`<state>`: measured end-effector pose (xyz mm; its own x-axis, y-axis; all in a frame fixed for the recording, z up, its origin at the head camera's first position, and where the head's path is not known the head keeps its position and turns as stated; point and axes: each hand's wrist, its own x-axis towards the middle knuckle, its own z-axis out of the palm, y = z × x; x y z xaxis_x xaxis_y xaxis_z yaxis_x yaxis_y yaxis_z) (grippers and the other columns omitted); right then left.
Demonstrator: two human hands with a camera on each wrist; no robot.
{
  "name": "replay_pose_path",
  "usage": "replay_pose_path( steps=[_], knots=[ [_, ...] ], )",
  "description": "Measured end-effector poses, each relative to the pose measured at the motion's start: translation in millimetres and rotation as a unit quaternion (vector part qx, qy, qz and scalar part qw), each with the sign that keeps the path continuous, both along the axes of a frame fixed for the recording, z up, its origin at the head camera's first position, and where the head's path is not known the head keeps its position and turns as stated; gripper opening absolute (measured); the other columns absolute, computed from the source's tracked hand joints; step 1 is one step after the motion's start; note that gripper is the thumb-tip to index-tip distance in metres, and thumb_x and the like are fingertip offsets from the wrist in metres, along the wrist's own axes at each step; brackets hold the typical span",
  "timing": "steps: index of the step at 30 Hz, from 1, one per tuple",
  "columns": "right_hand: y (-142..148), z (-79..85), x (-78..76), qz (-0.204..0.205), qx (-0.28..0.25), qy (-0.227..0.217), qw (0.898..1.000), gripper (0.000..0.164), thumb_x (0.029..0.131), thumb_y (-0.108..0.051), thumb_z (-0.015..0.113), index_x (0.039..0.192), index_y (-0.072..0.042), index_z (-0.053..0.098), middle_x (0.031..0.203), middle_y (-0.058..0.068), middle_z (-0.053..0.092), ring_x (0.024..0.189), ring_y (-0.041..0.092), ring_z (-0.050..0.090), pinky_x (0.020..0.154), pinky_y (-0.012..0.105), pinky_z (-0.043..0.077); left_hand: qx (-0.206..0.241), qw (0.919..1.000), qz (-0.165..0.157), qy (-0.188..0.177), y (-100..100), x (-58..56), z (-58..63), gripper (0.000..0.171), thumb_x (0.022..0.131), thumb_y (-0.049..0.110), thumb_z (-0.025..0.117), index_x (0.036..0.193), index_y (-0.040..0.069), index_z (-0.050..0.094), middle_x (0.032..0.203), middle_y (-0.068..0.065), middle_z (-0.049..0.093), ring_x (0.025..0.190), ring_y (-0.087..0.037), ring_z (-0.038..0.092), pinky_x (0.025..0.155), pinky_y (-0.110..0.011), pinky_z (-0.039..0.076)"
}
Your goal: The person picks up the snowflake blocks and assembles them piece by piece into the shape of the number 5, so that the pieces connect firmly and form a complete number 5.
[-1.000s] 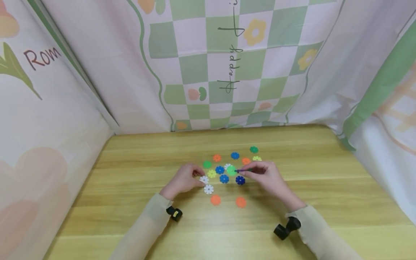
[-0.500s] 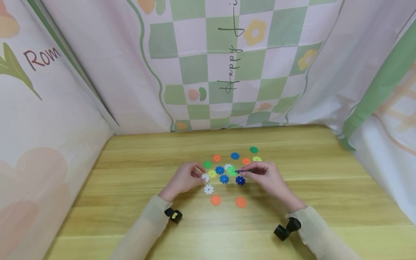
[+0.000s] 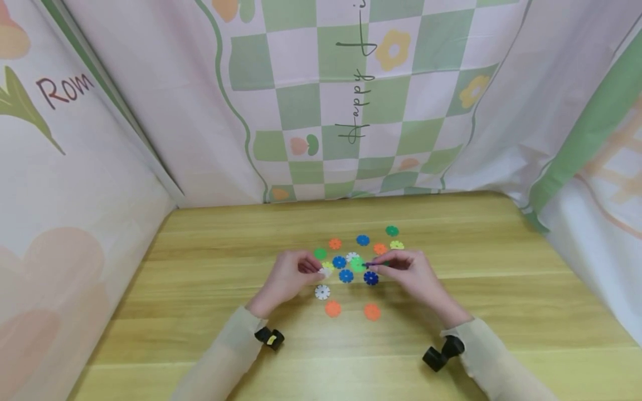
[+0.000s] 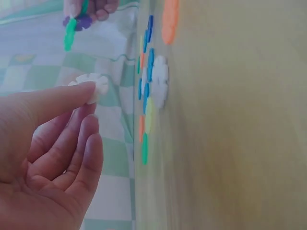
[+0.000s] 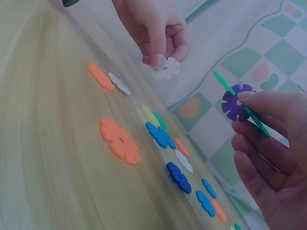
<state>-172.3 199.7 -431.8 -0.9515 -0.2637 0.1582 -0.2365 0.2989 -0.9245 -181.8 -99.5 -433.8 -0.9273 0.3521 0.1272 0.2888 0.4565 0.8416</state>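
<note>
My left hand pinches a white notched plastic disc between thumb and forefinger, raised above the table. My right hand pinches a purple notched disc, which has green disc parts slotted through it. One of them, a light green disc, points toward the left hand; a second green part sticks out on the other side, partly behind the fingers. A gap separates the white disc from the joined pieces.
On the wooden table lie several loose discs, among them a white disc, a dark blue disc and two near orange discs. A checked curtain hangs behind the table.
My left hand has shifted right with the white disc, which now covers part of a yellow disc in the head view. The right hand stays nearly still.
</note>
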Motion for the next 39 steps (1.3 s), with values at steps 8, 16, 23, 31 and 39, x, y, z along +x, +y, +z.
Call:
replay_pose_path(
  steps=[8, 16, 23, 31, 39],
  knots=[
    [-0.8, -1.6, 0.6, 0.0, 0.007, 0.003, 1.0, 0.014, 0.089, -0.013, 0.08, 0.102, -0.007, 0.077, 0.097, 0.006, 0.075, 0.087, 0.031, 0.068, 0.073, 0.033, 0.057, 0.013, 0.9999, 0.008, 0.005, 6.4, 5.7, 4.2, 0.01, 0.088, 0.014, 0.083, 0.09, 0.016, 0.073, 0.084, 0.009, 0.069, 0.077, -0.011, 0.067, 0.07, -0.028, 0.057],
    [-4.2, -3.6, 1.9, 0.009, 0.012, 0.007, 1.0, 0.013, 0.088, -0.014, 0.081, 0.1, -0.012, 0.078, 0.097, 0.002, 0.075, 0.085, 0.025, 0.068, 0.073, 0.031, 0.057, 0.016, 0.9997, 0.008, 0.014, 10.0, 11.1, 6.3, 0.01, 0.089, 0.017, 0.083, 0.088, 0.018, 0.073, 0.082, 0.01, 0.069, 0.075, -0.01, 0.066, 0.068, -0.029, 0.057],
    [-6.7, -4.6, 3.7, 0.016, 0.013, -0.002, 1.0, 0.013, 0.088, -0.016, 0.082, 0.101, -0.014, 0.078, 0.099, 0.001, 0.074, 0.087, 0.026, 0.069, 0.075, 0.032, 0.058, 0.022, 0.9996, 0.004, 0.015, 11.0, 12.9, 7.4, 0.009, 0.089, 0.019, 0.083, 0.088, 0.018, 0.074, 0.082, 0.01, 0.069, 0.076, -0.011, 0.066, 0.068, -0.029, 0.057],
    [-10.4, -6.2, 5.4, 0.028, 0.0, -0.005, 1.0, 0.012, 0.088, -0.015, 0.082, 0.099, -0.013, 0.078, 0.099, 0.003, 0.074, 0.088, 0.027, 0.069, 0.076, 0.033, 0.058, 0.037, 0.9992, -0.003, 0.018, 13.0, 13.2, 6.5, 0.009, 0.089, 0.018, 0.083, 0.089, 0.017, 0.074, 0.083, 0.01, 0.07, 0.077, -0.011, 0.067, 0.07, -0.029, 0.058],
    [-13.0, -7.4, 7.1, 0.042, -0.008, -0.008, 0.999, 0.012, 0.088, -0.011, 0.081, 0.099, -0.01, 0.078, 0.097, 0.005, 0.074, 0.086, 0.028, 0.069, 0.074, 0.033, 0.059, 0.034, 0.9989, -0.009, 0.031, 15.1, 11.7, 2.4, 0.009, 0.088, 0.016, 0.083, 0.087, 0.017, 0.074, 0.081, 0.011, 0.069, 0.076, -0.009, 0.067, 0.07, -0.029, 0.058]
  ],
)
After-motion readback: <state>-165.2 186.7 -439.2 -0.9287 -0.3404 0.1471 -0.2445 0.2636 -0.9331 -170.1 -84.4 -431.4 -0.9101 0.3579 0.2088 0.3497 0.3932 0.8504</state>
